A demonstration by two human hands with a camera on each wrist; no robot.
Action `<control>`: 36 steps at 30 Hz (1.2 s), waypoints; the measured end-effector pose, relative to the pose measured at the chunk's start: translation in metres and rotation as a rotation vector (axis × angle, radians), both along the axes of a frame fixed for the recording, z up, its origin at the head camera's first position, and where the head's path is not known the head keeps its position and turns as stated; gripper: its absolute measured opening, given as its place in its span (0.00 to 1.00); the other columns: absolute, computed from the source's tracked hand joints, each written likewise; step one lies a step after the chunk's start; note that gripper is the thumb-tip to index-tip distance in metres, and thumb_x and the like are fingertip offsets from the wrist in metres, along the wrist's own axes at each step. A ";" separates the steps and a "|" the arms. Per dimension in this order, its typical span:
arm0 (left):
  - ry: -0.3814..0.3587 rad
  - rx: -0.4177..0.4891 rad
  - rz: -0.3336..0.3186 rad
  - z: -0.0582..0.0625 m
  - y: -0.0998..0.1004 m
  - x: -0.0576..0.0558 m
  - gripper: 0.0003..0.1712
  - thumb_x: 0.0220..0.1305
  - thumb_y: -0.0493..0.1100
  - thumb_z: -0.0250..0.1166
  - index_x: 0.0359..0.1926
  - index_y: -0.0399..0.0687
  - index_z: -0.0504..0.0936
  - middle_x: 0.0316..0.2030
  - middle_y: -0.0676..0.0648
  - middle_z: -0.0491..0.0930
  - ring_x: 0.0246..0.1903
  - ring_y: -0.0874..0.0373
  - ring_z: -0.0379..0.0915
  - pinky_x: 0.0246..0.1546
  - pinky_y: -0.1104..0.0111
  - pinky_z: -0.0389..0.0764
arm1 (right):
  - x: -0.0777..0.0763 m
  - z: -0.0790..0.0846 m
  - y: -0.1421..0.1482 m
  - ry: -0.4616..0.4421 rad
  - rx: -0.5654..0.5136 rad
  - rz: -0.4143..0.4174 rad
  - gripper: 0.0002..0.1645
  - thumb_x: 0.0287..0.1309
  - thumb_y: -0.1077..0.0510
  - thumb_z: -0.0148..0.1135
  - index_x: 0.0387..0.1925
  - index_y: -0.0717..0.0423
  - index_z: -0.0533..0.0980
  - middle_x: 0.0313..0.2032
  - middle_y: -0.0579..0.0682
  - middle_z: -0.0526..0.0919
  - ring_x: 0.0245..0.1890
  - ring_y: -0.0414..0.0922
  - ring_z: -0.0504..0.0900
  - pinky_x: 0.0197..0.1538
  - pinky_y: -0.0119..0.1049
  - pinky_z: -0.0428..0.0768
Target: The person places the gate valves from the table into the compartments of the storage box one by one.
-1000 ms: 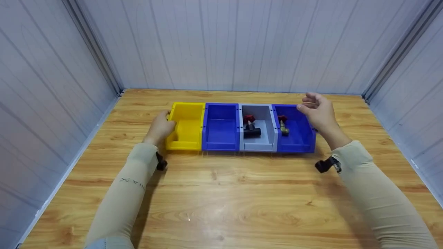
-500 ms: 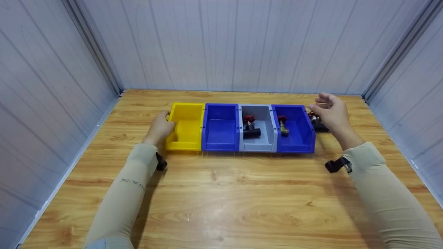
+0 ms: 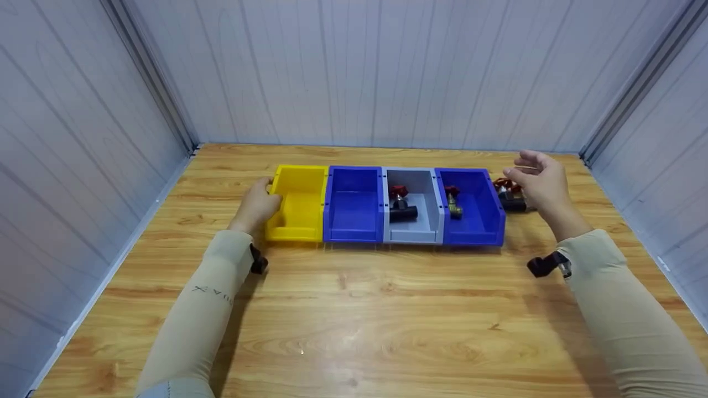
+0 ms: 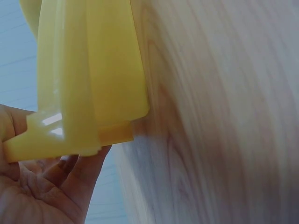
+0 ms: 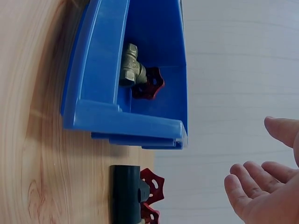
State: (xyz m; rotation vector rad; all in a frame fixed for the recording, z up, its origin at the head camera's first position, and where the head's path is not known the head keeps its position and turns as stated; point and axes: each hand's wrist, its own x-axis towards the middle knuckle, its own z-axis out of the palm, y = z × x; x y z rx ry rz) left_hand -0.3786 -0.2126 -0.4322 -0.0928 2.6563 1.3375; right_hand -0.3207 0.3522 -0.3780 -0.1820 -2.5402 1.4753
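Note:
My left hand (image 3: 256,205) grips the left wall of the yellow bin (image 3: 296,233), thumb over the rim and fingers outside. Joined to it on the right are a blue bin (image 3: 354,210), a grey bin (image 3: 428,221) and a second blue bin (image 3: 478,218). A black valve (image 3: 404,212) with a red handwheel lies in the grey bin; a brass valve (image 5: 131,67) with a red handwheel lies in the right blue bin. My right hand (image 3: 539,179), fingers loosely bent and holding nothing, hovers beside another black valve (image 5: 125,193) on the table, right of the bins.
A second red handwheel (image 5: 150,213) shows beside the black valve on the table, its body mostly hidden. The wood-grain table (image 3: 354,309) extends in front of the bins. Pale panel walls (image 3: 354,72) rise behind and at both sides.
My right hand has moved right, from over the right blue bin's edge to beyond it, and the black valve with red handwheels has come into view there. My left hand has stayed put.

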 end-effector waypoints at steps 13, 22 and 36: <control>-0.013 0.013 0.005 0.002 0.000 0.003 0.35 0.81 0.39 0.51 0.84 0.44 0.59 0.81 0.37 0.64 0.76 0.41 0.65 0.77 0.44 0.69 | -0.001 -0.001 0.013 -0.023 -0.004 -0.013 0.43 0.76 0.50 0.67 0.82 0.62 0.63 0.65 0.47 0.78 0.63 0.39 0.78 0.54 0.18 0.78; -0.009 0.049 0.008 0.001 0.001 0.005 0.36 0.80 0.39 0.51 0.85 0.45 0.58 0.81 0.38 0.64 0.75 0.42 0.66 0.75 0.45 0.71 | -0.001 -0.001 0.023 -0.068 0.002 -0.032 0.46 0.75 0.44 0.67 0.82 0.60 0.63 0.65 0.45 0.77 0.61 0.38 0.78 0.56 0.22 0.78; -0.009 0.053 0.018 0.002 0.002 0.007 0.36 0.81 0.38 0.50 0.85 0.45 0.57 0.80 0.37 0.64 0.75 0.42 0.66 0.77 0.46 0.70 | -0.002 -0.008 0.039 -0.083 0.017 -0.057 0.45 0.76 0.43 0.65 0.83 0.60 0.63 0.57 0.36 0.74 0.66 0.46 0.74 0.69 0.44 0.75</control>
